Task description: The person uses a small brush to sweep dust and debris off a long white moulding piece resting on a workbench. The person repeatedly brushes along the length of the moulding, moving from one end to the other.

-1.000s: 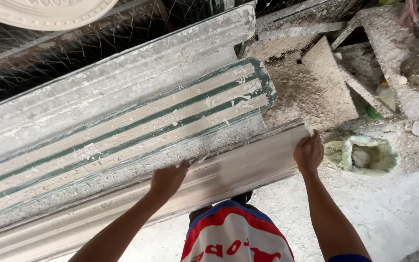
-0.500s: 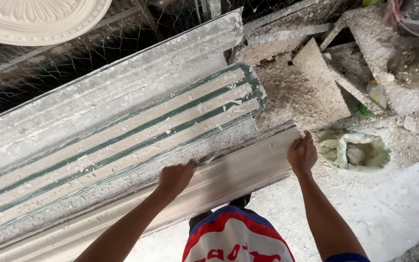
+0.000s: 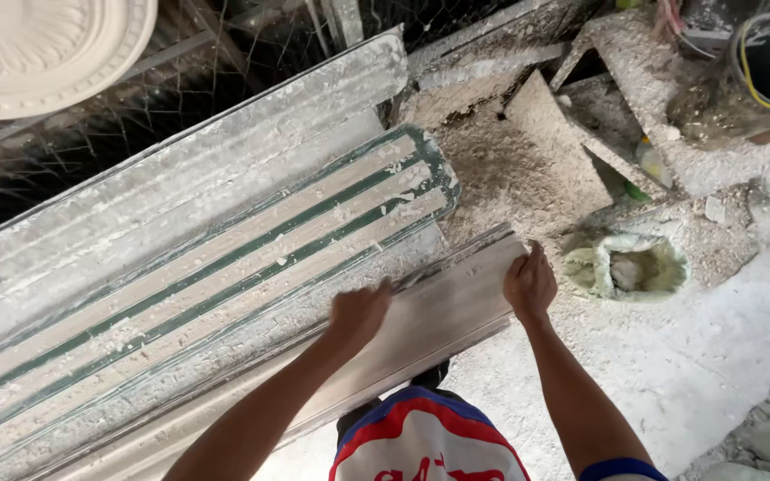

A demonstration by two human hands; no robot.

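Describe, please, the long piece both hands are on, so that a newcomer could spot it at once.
Start at the wide plaster-crusted mould with green stripes running across the bench. Along its near edge lies a long moulding strip, with the left hand on its top and the right hand gripping its end. Unlike the rough mould, it is smooth, plain and stripeless.

Dusty white floor (image 3: 697, 356), wire mesh (image 3: 180, 98), plaster rubble (image 3: 528, 151)

2 bare hands (image 3: 358, 312) (image 3: 529, 283), 1 long plaster moulding strip (image 3: 438, 321), 1 green-striped mould bed (image 3: 225, 267), 1 round plaster ceiling rose (image 3: 37, 53) at the upper left, 1 crumpled bag (image 3: 626, 267).
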